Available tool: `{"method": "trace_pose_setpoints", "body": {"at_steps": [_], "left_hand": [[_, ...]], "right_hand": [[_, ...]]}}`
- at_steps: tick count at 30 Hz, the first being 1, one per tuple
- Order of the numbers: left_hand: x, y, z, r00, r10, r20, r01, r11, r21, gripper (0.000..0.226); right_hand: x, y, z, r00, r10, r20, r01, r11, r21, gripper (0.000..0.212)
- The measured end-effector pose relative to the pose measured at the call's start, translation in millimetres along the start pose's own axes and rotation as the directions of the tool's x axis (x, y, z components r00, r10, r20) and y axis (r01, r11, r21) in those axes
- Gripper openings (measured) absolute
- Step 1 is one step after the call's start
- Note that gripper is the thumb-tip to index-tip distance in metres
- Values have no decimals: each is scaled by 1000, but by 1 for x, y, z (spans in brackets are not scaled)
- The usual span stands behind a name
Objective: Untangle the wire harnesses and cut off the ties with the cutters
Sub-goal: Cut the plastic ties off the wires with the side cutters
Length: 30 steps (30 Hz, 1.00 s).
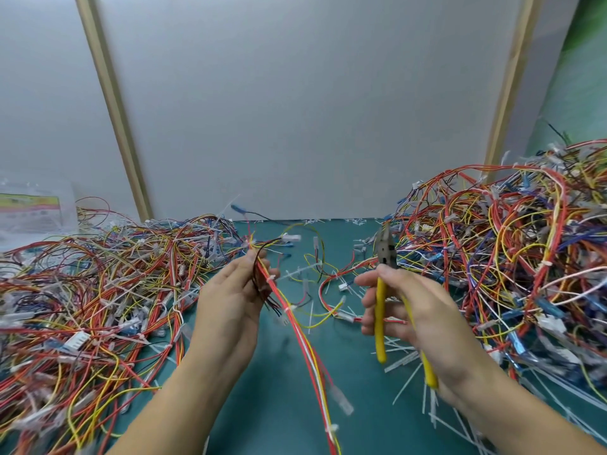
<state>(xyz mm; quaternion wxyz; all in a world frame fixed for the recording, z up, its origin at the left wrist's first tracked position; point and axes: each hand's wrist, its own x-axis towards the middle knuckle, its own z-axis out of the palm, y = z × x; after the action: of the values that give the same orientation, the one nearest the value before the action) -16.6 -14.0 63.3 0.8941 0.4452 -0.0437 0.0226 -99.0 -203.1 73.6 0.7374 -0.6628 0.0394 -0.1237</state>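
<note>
- Left grip [230,297] is curling round a harness [295,323] at centre frame; its red, white and yellow wires are trailing toward the bottom edge.
- Right grip [404,310] is clamping the yellow handles of the cutters [386,254], nose pointing up, apart from the harness.
- A clear packet [33,208] is lying at the left edge, its contents too blurred to tell.
- Wire piles are crowding the left [98,290] and right [509,251]; green tabletop [279,405] is showing between them.

Lower left of frame: wire pile [98,290] on table [361,408]; right: taller wire heap [509,251]; centre, between both: left hand [230,300] gripping harness [297,330], right hand [423,310] gripping cutters [386,254]; beneath right hand: cut ties [407,359]; behind all: wall panel [295,110].
</note>
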Motion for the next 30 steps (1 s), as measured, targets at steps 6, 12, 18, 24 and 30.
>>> {"method": "trace_pose_setpoints", "body": {"at_steps": [6, 12, 18, 24, 30], "left_hand": [[-16, -15, 8, 917, 61, 393, -254, 851, 459, 32], [-18, -28, 5, 868, 152, 473, -480, 504, 718, 58], [-8, 0, 5, 919, 379, 106, -393, 900, 189, 40], [-10, 9, 10, 987, 52, 151, -29, 988, -153, 14], [-18, -3, 14, 937, 57, 344, -94, 991, 93, 38]], "right_hand": [[2, 6, 6, 997, 70, -29, -73, 989, -132, 26], [4, 7, 4, 1000, 7, 12, -4, 977, -214, 16], [-1, 7, -7, 979, -184, 91, 195, 695, -692, 20], [-8, 13, 1, 984, 52, 168, 157, 168, -973, 53], [-7, 29, 7, 941, 88, 328, 293, 278, -915, 64]]}}
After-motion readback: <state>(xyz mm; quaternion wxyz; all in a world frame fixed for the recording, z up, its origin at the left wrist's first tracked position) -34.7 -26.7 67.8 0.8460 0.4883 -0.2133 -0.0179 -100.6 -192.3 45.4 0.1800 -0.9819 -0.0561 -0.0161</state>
